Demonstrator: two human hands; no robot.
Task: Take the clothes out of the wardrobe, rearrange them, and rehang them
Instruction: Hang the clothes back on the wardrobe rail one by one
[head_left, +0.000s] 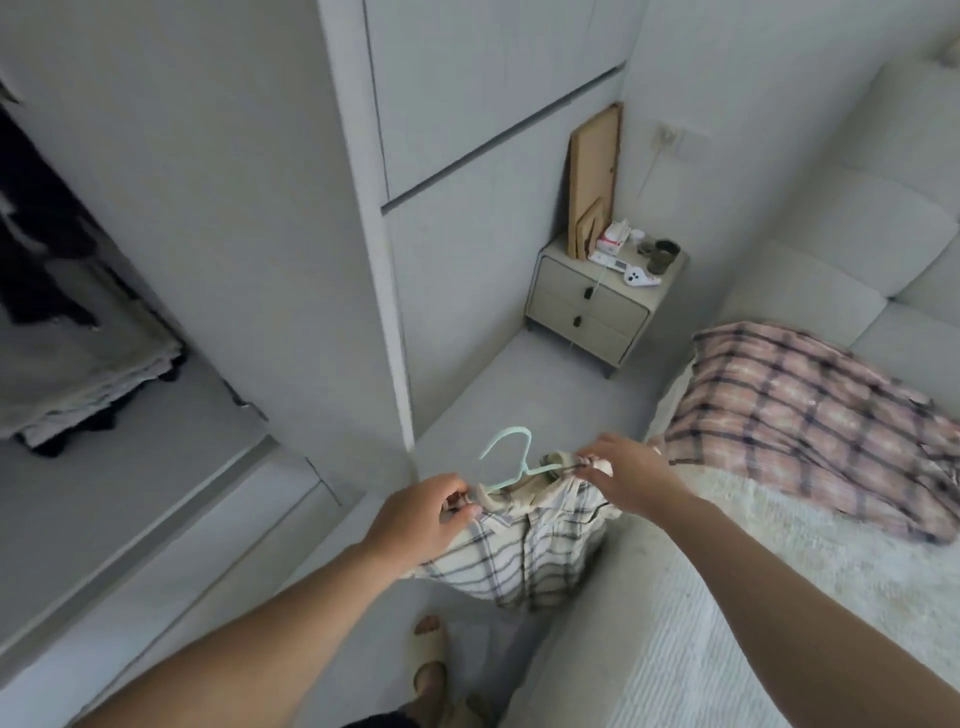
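Pinching each shoulder of the shirt (524, 545) on its hanger (511, 462), my left hand (421, 519) and right hand (631, 475) are holding it beside the bed (727, 597); loosening either pinch could slide it off.

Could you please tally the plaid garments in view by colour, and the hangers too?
Cream plaid shirt, on the hanger and held at its shoulders by the left hand and right hand: 1
Pink plaid garment, lying on the bed: 1
Mint green hanger: 1
Total: 3
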